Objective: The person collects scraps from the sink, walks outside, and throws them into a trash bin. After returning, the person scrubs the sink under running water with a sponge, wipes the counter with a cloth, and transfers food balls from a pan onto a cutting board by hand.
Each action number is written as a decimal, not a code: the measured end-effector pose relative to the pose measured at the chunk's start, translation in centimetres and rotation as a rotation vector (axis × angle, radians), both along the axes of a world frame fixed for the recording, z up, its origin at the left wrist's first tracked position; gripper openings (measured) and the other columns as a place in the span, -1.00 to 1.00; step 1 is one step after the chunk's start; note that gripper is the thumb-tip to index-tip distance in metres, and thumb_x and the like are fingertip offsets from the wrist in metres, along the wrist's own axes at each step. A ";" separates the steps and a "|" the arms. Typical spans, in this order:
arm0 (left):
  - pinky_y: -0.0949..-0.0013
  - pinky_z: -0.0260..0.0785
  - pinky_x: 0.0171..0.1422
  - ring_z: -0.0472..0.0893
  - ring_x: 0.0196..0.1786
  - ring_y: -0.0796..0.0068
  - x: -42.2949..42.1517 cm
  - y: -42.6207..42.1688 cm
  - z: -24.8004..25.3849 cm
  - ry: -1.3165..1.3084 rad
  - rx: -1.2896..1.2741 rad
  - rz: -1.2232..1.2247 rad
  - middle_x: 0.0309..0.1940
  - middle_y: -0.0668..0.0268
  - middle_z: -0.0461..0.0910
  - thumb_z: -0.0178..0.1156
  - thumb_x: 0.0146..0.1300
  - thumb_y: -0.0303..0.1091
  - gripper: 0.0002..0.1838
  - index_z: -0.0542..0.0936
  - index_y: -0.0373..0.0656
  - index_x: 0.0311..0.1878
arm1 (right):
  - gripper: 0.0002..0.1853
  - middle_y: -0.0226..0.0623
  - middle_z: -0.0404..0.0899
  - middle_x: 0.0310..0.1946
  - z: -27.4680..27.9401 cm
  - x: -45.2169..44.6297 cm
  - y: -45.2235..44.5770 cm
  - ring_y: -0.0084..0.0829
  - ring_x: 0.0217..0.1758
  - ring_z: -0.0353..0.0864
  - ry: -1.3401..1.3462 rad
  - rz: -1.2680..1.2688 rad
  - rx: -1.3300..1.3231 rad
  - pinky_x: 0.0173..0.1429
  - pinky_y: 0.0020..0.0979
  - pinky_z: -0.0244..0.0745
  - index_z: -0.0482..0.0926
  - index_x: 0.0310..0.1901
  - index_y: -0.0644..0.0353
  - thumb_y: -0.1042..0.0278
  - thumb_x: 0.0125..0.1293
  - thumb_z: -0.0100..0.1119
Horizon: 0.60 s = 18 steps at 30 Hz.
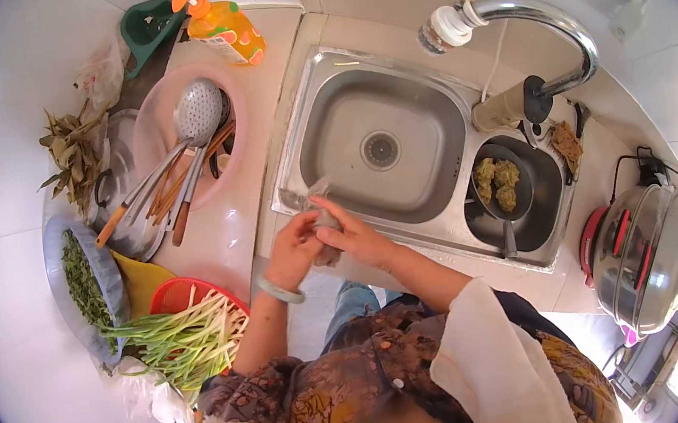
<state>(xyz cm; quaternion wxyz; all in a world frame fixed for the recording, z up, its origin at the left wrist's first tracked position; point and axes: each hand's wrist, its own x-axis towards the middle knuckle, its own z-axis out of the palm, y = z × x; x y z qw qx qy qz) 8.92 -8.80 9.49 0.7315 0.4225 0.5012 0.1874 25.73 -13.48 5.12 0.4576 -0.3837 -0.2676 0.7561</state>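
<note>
My left hand (292, 243) and my right hand (357, 241) meet over the near rim of the steel sink (369, 113). Fingers of both hands are closed around a crumpled, greyish, see-through plastic bag (320, 188). Most of the bag is hidden by the fingers, and whether anything is inside cannot be made out. A pale bangle (280, 291) circles my left wrist. The large basin in front of my hands shows only its drain (381, 150). In the smaller basin to the right, a dark long-handled pan (508, 234) holds greenish-brown clumps (498, 182).
A curved faucet (571, 23) arches over the sink. Left stand a pink basin (151, 116) of utensils, an orange pump bottle (228, 33), spring onions (184, 334) by a red basket (170, 294), and a bowl (61, 282) of chopped greens. An electric pot (649, 256) is at right.
</note>
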 end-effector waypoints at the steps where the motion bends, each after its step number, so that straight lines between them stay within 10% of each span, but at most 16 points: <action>1: 0.39 0.49 0.06 0.59 -0.01 0.43 1.3 0.6 0.6 -0.101 -0.033 0.024 0.03 0.20 0.54 0.02 0.28 -0.60 -0.51 0.37 -0.28 0.30 | -0.36 -0.09 0.41 0.23 0.1 -0.2 0.3 -0.39 0.17 0.50 0.128 -0.104 -0.102 0.05 -0.30 0.53 0.16 0.45 0.07 0.29 0.39 0.15; 9: 0.34 0.46 0.14 0.56 0.13 0.36 2.1 2.1 1.1 -0.101 0.103 -0.031 0.17 0.13 0.48 -0.02 0.39 -0.51 -0.54 0.33 -0.22 0.36 | -0.55 -0.25 0.59 -0.04 0.6 11.6 3.7 -0.42 -0.10 0.63 -0.093 -0.787 -0.215 -0.05 -0.38 0.58 0.38 0.29 0.13 0.42 0.37 0.09; 13: 0.35 0.44 0.15 0.57 0.10 0.35 -1.5 0.6 -2.2 -0.042 0.063 -0.051 0.15 0.15 0.50 -0.01 0.41 -0.48 -0.57 0.36 -0.22 0.33 | -0.52 -0.06 0.52 0.09 -1.7 19.4 11.2 -0.19 0.15 0.50 -1.083 -0.977 -0.024 0.17 -0.25 0.38 0.38 0.29 0.21 0.32 0.37 0.10; 18: 0.35 0.41 0.18 0.57 0.10 0.38 -4.1 -1.2 -2.8 -0.013 0.000 0.008 0.14 0.17 0.51 0.00 0.42 -0.46 -0.59 0.37 -0.22 0.31 | -0.43 0.13 0.38 0.19 -9.8 23.4 18.3 0.05 0.27 0.36 -2.135 -0.502 -0.110 0.38 -0.17 0.24 0.31 0.27 0.38 0.21 0.32 0.08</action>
